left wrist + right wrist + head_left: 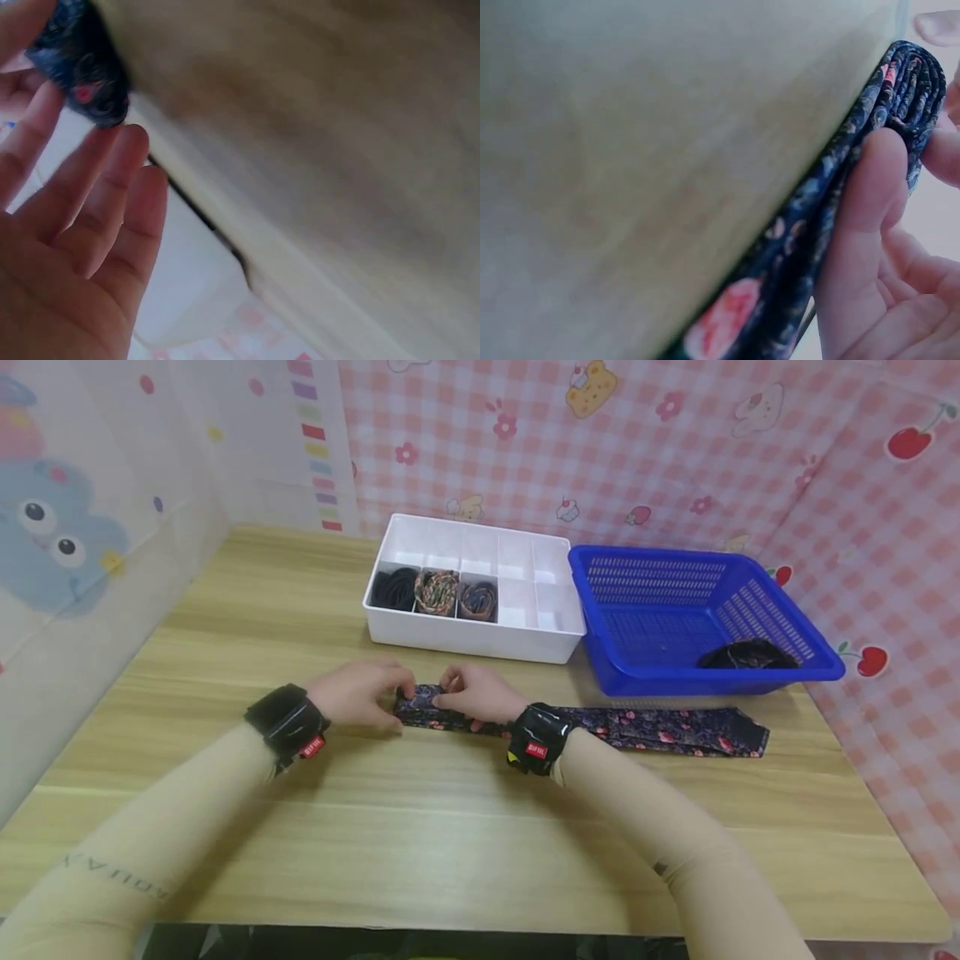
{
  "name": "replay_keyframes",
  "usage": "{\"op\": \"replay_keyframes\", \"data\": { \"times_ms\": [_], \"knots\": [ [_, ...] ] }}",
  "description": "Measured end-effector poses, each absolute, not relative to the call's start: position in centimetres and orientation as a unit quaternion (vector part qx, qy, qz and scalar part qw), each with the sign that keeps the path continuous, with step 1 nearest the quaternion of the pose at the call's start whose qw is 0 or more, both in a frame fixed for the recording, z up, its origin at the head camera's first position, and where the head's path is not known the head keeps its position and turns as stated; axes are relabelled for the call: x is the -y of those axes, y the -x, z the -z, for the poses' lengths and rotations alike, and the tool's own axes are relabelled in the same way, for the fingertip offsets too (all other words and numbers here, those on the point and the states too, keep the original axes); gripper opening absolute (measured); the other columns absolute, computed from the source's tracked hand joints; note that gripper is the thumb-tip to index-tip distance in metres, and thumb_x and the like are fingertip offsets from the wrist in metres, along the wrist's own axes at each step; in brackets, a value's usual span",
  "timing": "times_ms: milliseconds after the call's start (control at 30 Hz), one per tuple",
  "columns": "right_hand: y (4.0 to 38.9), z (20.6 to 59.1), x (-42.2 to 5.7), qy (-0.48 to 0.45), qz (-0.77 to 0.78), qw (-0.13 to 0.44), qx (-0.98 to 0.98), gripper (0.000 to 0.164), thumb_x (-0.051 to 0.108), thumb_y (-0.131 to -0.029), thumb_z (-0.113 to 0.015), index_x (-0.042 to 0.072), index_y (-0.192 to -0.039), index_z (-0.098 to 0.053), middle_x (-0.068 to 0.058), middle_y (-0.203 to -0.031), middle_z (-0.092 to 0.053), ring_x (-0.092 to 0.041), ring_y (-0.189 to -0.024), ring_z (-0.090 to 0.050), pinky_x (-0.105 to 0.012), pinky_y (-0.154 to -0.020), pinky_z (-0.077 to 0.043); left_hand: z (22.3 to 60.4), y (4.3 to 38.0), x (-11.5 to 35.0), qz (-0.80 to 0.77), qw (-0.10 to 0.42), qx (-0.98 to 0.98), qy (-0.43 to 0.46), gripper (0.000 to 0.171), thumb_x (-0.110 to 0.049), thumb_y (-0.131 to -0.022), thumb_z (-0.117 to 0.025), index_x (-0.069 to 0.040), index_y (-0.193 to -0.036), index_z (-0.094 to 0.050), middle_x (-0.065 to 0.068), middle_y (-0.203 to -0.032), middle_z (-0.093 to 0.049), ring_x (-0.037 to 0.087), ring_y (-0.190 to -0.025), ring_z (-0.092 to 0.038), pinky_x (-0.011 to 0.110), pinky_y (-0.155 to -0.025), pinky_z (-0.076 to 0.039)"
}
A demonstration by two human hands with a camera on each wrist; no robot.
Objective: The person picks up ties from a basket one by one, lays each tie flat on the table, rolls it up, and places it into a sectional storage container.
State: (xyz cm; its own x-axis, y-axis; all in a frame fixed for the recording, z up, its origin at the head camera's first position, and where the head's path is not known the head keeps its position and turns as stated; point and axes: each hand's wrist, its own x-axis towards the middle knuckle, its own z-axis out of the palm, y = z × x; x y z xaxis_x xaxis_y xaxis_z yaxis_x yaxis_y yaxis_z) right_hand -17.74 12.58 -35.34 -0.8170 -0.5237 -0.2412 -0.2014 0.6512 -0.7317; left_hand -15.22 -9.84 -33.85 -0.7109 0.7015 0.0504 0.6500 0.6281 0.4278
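Observation:
A dark floral necktie (675, 728) stretches across the table, its left end folded into a flat roll. My left hand (358, 692) is at that end, fingers and thumb around the roll; in the left wrist view the folded tie (86, 71) shows between fingers and thumb, the other fingers extended. My right hand (483, 693) pinches the roll from the other side. Up close in the right wrist view, the layered roll (911, 90) lies between thumb and fingers, and the tie's long part runs away toward the lower left.
Behind the hands stands a white divided box (472, 639); three front-left compartments hold rolled strips: a black one (395, 589), a multicoloured one (437, 592) and a dark patterned one (477, 600). Beside it, a blue basket (712, 675) contains a dark cloth item (750, 654).

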Motion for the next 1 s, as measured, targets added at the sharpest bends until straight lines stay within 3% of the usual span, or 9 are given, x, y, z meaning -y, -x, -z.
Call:
{"op": "replay_keyframes", "data": {
  "times_ms": [267, 333, 467, 600, 667, 833, 1000],
  "knots": [
    [17.3, 34.9, -12.8, 0.208, 0.369, 0.237, -0.874, 0.021, 0.02, -0.09, -0.066, 0.002, -0.101, -0.066, -0.007, -0.09, -0.067, -0.014, -0.056, -0.055, -0.03, -0.049, -0.054, 34.2, 15.5, 9.7, -0.2, 0.066, -0.899, -0.385, 0.037, -0.01, -0.068, -0.083, -0.012, -0.095, -0.058, 0.0, -0.088, -0.06, 0.02, -0.08, -0.053, 0.039, -0.075, -0.047],
    [17.2, 34.7, -12.6, 0.217, 0.355, 0.218, -0.883, 0.019, 0.019, -0.09, -0.068, 0.004, -0.099, -0.062, -0.005, -0.086, -0.066, -0.014, -0.052, -0.055, -0.028, -0.046, -0.052, 34.2, 15.4, 9.8, -0.204, 0.065, -0.897, -0.387, 0.037, -0.01, -0.069, -0.082, -0.012, -0.096, -0.057, 0.0, -0.089, -0.06, 0.02, -0.081, -0.054, 0.039, -0.076, -0.048],
    [16.7, 34.6, -11.7, 0.296, 0.277, 0.129, -0.905, 0.014, 0.015, -0.088, -0.069, 0.008, -0.089, -0.056, -0.001, -0.076, -0.059, -0.013, -0.058, -0.053, -0.024, -0.054, -0.046, 33.9, 15.4, 10.2, -0.223, 0.069, -0.894, -0.382, 0.036, -0.004, -0.068, -0.08, -0.011, -0.095, -0.056, 0.002, -0.092, -0.061, 0.02, -0.079, -0.057, 0.038, -0.073, -0.05],
    [16.3, 34.5, -10.6, 0.342, 0.242, 0.088, -0.904, 0.006, 0.012, -0.089, -0.065, 0.008, -0.085, -0.061, 0.0, -0.075, -0.057, -0.014, -0.069, -0.052, -0.025, -0.063, -0.042, 33.1, 15.3, 11.0, -0.237, 0.05, -0.897, -0.37, 0.036, 0.005, -0.067, -0.074, -0.009, -0.096, -0.057, 0.006, -0.093, -0.062, 0.02, -0.075, -0.056, 0.035, -0.067, -0.05],
    [16.2, 34.6, -10.4, 0.328, 0.265, 0.1, -0.901, 0.007, 0.013, -0.091, -0.062, 0.007, -0.088, -0.065, 0.001, -0.075, -0.057, -0.012, -0.069, -0.051, -0.024, -0.063, -0.042, 32.6, 15.3, 11.2, -0.236, 0.036, -0.898, -0.37, 0.036, 0.007, -0.069, -0.071, -0.008, -0.1, -0.059, 0.007, -0.096, -0.061, 0.022, -0.076, -0.056, 0.036, -0.067, -0.049],
    [16.1, 34.5, -10.3, 0.247, 0.391, 0.199, -0.864, 0.03, 0.025, -0.097, -0.048, 0.002, -0.092, -0.066, -0.003, -0.07, -0.057, -0.008, -0.049, -0.045, -0.022, -0.044, -0.037, 31.7, 15.2, 11.0, -0.266, 0.023, -0.888, -0.375, 0.043, 0.003, -0.073, -0.069, -0.006, -0.115, -0.06, 0.01, -0.115, -0.057, 0.024, -0.09, -0.059, 0.039, -0.078, -0.051],
    [16.4, 34.2, -10.9, 0.17, 0.429, 0.264, -0.847, 0.053, 0.046, -0.098, -0.04, 0.002, -0.085, -0.066, -0.005, -0.064, -0.057, -0.009, -0.04, -0.042, -0.022, -0.035, -0.032, 31.8, 15.0, 10.3, -0.378, 0.064, -0.846, -0.369, 0.048, 0.005, -0.079, -0.063, -0.002, -0.125, -0.054, 0.015, -0.127, -0.05, 0.029, -0.103, -0.061, 0.041, -0.09, -0.051]
  ]
}}
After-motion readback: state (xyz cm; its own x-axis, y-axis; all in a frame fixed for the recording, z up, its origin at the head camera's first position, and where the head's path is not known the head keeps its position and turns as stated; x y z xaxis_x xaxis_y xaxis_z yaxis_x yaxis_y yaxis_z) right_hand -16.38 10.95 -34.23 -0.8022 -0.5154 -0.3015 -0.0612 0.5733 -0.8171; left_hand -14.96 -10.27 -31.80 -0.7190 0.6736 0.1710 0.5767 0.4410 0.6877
